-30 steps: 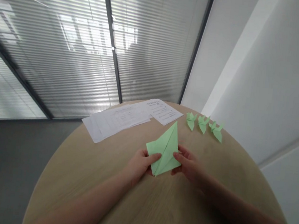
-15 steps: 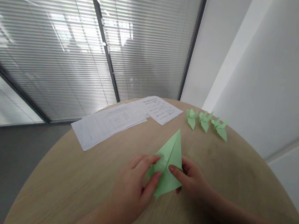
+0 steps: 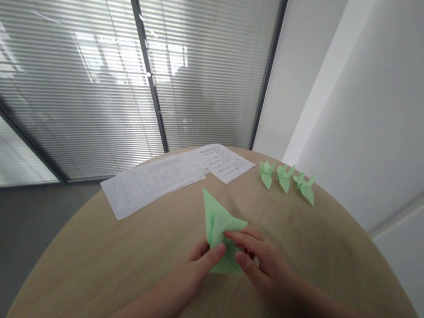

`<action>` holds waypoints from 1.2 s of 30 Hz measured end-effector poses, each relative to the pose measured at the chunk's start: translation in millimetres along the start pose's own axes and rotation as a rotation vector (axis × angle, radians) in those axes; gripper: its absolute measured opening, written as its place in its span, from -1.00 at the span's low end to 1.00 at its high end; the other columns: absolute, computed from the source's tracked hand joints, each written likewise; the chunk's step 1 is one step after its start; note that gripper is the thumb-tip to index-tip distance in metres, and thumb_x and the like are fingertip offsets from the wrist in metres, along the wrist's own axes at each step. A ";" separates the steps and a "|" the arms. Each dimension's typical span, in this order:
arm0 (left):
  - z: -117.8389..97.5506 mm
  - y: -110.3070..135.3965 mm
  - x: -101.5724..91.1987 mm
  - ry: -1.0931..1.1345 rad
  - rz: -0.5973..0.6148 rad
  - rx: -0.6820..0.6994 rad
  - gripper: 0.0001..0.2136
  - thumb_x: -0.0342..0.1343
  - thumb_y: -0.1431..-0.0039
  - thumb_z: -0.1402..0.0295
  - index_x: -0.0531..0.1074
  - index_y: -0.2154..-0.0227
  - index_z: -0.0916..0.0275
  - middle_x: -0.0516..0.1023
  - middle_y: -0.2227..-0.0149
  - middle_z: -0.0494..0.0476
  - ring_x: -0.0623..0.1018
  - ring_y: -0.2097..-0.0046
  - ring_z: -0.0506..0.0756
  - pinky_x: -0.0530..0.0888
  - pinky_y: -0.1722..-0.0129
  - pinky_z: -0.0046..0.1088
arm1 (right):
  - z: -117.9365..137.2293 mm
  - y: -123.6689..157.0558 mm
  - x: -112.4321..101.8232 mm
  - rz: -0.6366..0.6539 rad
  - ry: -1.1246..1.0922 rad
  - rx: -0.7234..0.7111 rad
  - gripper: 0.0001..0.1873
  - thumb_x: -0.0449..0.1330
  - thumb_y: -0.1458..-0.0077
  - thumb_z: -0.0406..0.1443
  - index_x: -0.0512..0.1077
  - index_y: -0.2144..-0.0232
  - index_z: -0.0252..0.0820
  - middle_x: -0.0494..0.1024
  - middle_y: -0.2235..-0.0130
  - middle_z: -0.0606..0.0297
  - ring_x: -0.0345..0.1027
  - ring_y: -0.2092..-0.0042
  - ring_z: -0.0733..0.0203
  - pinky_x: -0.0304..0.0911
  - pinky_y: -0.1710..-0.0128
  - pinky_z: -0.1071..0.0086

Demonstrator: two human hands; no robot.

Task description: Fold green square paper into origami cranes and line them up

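Observation:
A partly folded sheet of light green origami paper [image 3: 218, 221] is held above the near part of the round table. My left hand [image 3: 200, 262] pinches its lower left side, thumb on the front face and the other fingers mostly hidden behind. From the right, my right hand [image 3: 256, 258] touches the same paper, with a fingertip on a raised flap and the thumb near the lower right edge. One corner points up and to the left; another flap sticks out to the right.
On the wooden table [image 3: 115, 265], three small green folded paper figures [image 3: 284, 177] stand in a row at the far right. White printed sheets [image 3: 164, 176] overlap at the far left. Behind are a glass partition with blinds [image 3: 213, 77] and a white wall [image 3: 391, 98].
The green paper has turned so its tip now points up-left, and a flap stands raised. My left hand has shifted its grip to the lower left; my right fingers moved onto the flap.

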State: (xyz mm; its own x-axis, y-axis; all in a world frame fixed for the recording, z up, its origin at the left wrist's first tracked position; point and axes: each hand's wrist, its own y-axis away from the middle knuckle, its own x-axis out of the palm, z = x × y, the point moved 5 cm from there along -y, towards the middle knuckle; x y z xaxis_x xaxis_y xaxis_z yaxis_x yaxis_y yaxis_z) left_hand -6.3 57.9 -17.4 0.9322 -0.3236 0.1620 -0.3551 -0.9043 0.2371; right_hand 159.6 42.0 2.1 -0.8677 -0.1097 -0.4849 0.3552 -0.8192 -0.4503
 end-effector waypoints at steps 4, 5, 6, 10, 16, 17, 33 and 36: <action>5.4 -9.1 -2.3 0.187 -0.076 -0.134 -0.72 0.34 -0.06 0.17 0.58 0.31 0.31 0.68 0.32 0.20 0.65 0.26 0.16 0.53 0.20 -0.39 | 1.9 -1.1 -3.3 -0.030 0.144 -0.070 -0.73 0.15 -0.27 -0.32 0.51 0.01 -0.11 0.49 0.24 0.19 0.39 0.29 0.21 0.32 0.33 0.37; 5.1 -10.9 -2.6 0.232 -0.083 -0.149 -0.75 0.33 -0.08 0.22 0.57 0.31 0.32 0.68 0.32 0.21 0.65 0.30 0.14 0.54 0.24 -0.41 | 1.2 -0.8 -6.3 -0.079 0.167 -0.083 -0.74 0.16 -0.25 -0.34 0.50 0.02 -0.10 0.48 0.25 0.21 0.38 0.29 0.22 0.31 0.33 0.37; 4.5 -12.5 -3.1 0.275 -0.095 -0.158 -0.78 0.31 -0.11 0.26 0.56 0.29 0.34 0.68 0.32 0.24 0.65 0.31 0.14 0.55 0.26 -0.42 | -0.6 -0.3 -9.9 -0.143 0.185 -0.082 -0.73 0.18 -0.23 -0.35 0.49 0.02 -0.08 0.47 0.25 0.22 0.37 0.30 0.22 0.31 0.33 0.37; 1.4 -15.1 -3.3 0.404 -0.134 -0.180 -0.80 0.22 -0.20 0.38 0.53 0.17 0.41 0.67 0.19 0.39 0.67 0.27 0.16 0.61 0.22 -0.36 | -19.2 2.0 -21.1 -0.412 0.088 0.055 -0.53 0.28 -0.12 -0.31 0.35 -0.09 -0.01 0.47 0.14 0.20 0.36 0.21 0.16 0.31 0.32 0.34; 5.8 -12.6 -0.1 0.386 -0.079 -0.178 -0.75 0.29 -0.13 0.35 0.55 0.18 0.41 0.68 0.18 0.35 0.67 0.23 0.17 0.59 0.20 -0.38 | -54.1 -0.7 5.4 -0.237 -0.532 0.393 -0.62 0.34 -0.08 -0.06 0.32 0.21 -0.11 0.49 0.33 0.31 0.39 0.32 0.20 0.29 0.38 0.37; 8.0 -12.2 -0.6 0.357 -0.068 -0.181 -0.74 0.33 -0.09 0.33 0.57 0.20 0.40 0.69 0.24 0.32 0.66 0.26 0.15 0.58 0.21 -0.40 | -56.8 -0.3 8.2 -0.215 -0.564 0.430 -0.62 0.36 -0.05 -0.04 0.32 0.30 -0.13 0.45 0.41 0.37 0.34 0.38 0.25 0.25 0.41 0.40; 10.1 -16.0 -1.2 0.196 0.039 -0.124 -0.66 0.43 0.05 0.18 0.63 0.31 0.38 0.69 0.30 0.33 0.66 0.27 0.21 0.55 0.18 -0.33 | -49.8 -2.3 3.0 -0.210 -0.477 0.535 -0.52 0.38 0.06 0.02 0.23 0.41 -0.12 0.27 0.53 0.49 0.14 0.51 0.34 0.05 0.53 0.45; 12.7 -15.8 1.2 0.195 0.029 -0.118 -0.68 0.42 0.03 0.21 0.63 0.30 0.36 0.70 0.29 0.33 0.67 0.23 0.23 0.54 0.11 -0.30 | -50.1 -2.5 0.6 -0.274 -0.397 0.514 -0.56 0.34 0.02 0.00 0.22 0.44 -0.12 0.24 0.53 0.48 0.10 0.51 0.35 0.02 0.54 0.45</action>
State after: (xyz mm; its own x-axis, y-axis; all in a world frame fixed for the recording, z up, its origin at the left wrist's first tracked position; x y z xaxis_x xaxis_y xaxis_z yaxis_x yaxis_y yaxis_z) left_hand 1.3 68.3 -33.1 0.8945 -0.2788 0.3495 -0.3979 -0.8528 0.3382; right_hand 175.6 72.2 -34.6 -0.9985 0.0212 -0.0506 -0.0182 -0.9981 -0.0585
